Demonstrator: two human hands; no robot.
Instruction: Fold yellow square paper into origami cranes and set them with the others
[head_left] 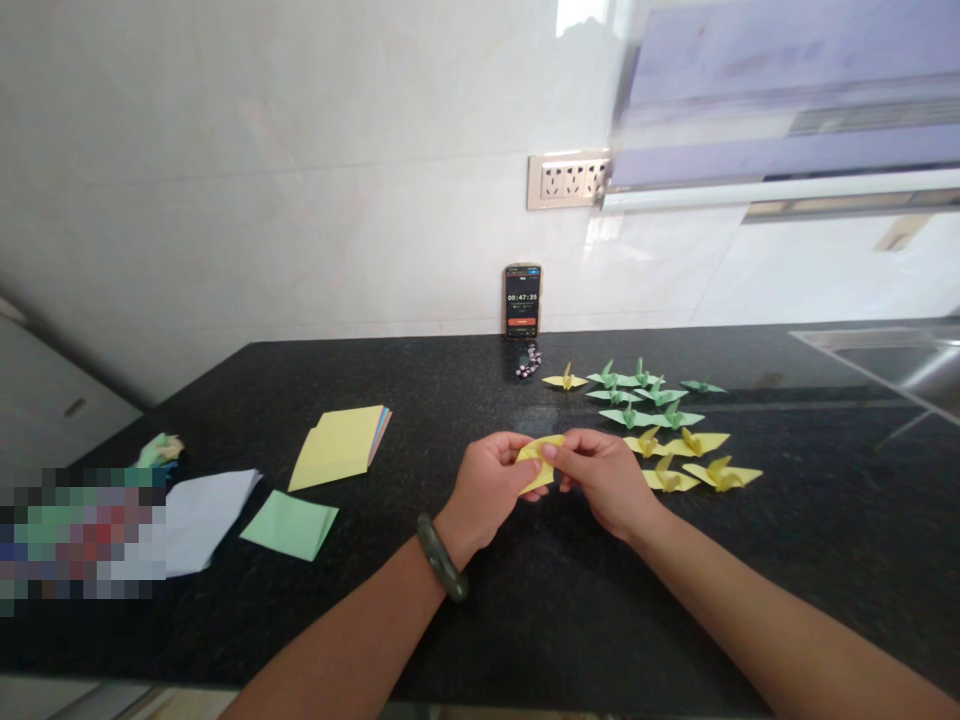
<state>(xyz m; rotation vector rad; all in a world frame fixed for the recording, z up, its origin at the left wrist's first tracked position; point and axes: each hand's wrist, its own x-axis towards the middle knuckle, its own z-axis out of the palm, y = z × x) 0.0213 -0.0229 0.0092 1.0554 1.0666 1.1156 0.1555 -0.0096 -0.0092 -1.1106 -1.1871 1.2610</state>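
Observation:
Between my two hands, above the black countertop, is a small piece of folded yellow paper [537, 468]. My left hand [486, 487], with a dark green bangle [442, 558] on its wrist, pinches the paper's left side. Thumb and fingers of my right hand [609, 478] press on its right edge. The fingers partly cover the paper, so its exact folds cannot be made out. Just right of my right hand stand several yellow paper cranes [722, 476]. Behind them are several green paper cranes [628, 416], plus one lone yellow crane [566, 380].
A phone [523, 302] showing a timer leans on the wall, a beaded strap [529, 361] before it. Left on the countertop [525, 620] lie a stack of yellow-topped paper [341, 445], green sheets [291, 525] and white paper [214, 515]. A metal sink edge [862, 365] is far right.

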